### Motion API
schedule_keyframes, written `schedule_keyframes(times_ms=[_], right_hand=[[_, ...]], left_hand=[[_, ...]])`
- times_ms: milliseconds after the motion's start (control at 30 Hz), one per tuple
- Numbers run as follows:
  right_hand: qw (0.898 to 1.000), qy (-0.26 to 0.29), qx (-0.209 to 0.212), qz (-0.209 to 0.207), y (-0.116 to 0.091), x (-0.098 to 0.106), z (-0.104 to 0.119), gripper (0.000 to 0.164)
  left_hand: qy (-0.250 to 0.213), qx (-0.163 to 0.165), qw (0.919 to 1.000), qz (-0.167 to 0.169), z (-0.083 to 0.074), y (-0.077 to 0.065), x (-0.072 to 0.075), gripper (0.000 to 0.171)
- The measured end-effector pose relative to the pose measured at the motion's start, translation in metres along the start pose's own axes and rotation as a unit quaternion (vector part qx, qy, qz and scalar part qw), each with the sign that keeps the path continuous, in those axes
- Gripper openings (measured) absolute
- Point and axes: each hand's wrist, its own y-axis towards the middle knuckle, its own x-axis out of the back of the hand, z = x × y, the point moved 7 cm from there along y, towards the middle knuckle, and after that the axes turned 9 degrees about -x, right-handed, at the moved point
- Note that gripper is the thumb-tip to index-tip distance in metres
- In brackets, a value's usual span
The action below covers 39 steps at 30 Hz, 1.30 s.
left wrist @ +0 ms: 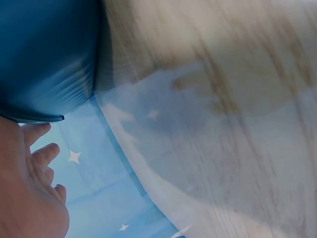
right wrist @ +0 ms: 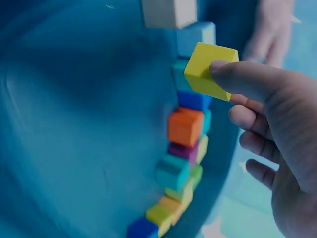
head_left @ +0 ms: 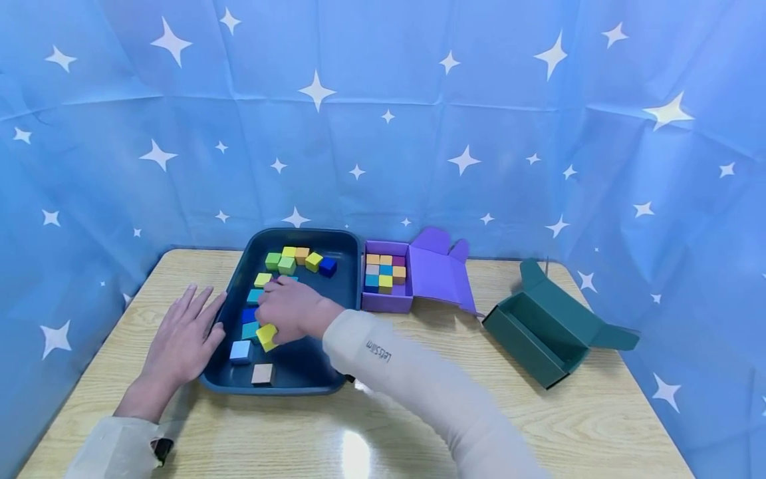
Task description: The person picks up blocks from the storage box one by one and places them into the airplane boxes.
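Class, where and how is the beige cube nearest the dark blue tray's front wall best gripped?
Probably by its left and right faces, coming from above. The beige cube sits flat with bare floor of the dark blue tray on both sides, while the front wall is close to its near face and the light blue cube lies off its far left corner.
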Motion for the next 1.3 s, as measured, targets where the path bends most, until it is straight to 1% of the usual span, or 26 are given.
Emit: schedule_keyframes(times_ms=[100,200,300,400,567,667,733,833,933,1067,1300], right_hand=[[0.999,0.024,-0.024,-0.013,-0.011,0.009,-0.017,0.038],[0.998,0.039,-0.043,-0.033,-0.025,0.019,-0.037,0.035],[0.996,0.047,-0.063,-0.05,-0.04,0.024,-0.06,0.033],[0.993,0.057,-0.088,-0.052,-0.054,0.025,-0.085,0.033],[0.985,0.085,-0.14,-0.046,-0.078,0.017,-0.128,0.031],[0.977,0.109,-0.177,-0.043,-0.092,0.007,-0.153,0.032],[0.97,0.127,-0.203,-0.042,-0.102,-0.001,-0.169,0.033],[0.961,0.136,-0.24,-0.036,-0.114,-0.011,-0.189,0.026],[0.953,0.129,-0.272,-0.032,-0.124,-0.02,-0.202,0.022],[0.947,0.114,-0.299,-0.023,-0.13,-0.03,-0.211,0.022],[0.942,0.109,-0.318,-0.012,-0.131,-0.044,-0.217,0.03]], left_hand=[[0.013,-0.002,0.9999,0.007,0.001,0.001,0.0,0.055],[0.015,0.002,0.9998,0.012,0.003,0.0,0.001,0.055],[0.005,0.008,0.9998,0.015,0.005,0.0,0.002,0.055],[-0.007,0.014,0.9997,0.016,0.007,0.001,0.003,0.054],[-0.023,0.021,0.9995,0.006,0.011,0.002,0.003,0.052],[-0.028,0.025,0.9993,0.0,0.012,0.0,0.001,0.053],[-0.031,0.03,0.9991,-0.002,0.011,-0.001,0.0,0.053],[-0.036,0.036,0.9987,-0.002,0.01,-0.002,0.0,0.054],[-0.041,0.04,0.9984,0.001,0.009,-0.001,-0.002,0.055],[-0.052,0.041,0.9978,0.005,0.007,0.0,-0.005,0.056],[-0.064,0.041,0.9971,0.007,0.002,0.001,-0.006,0.057]])
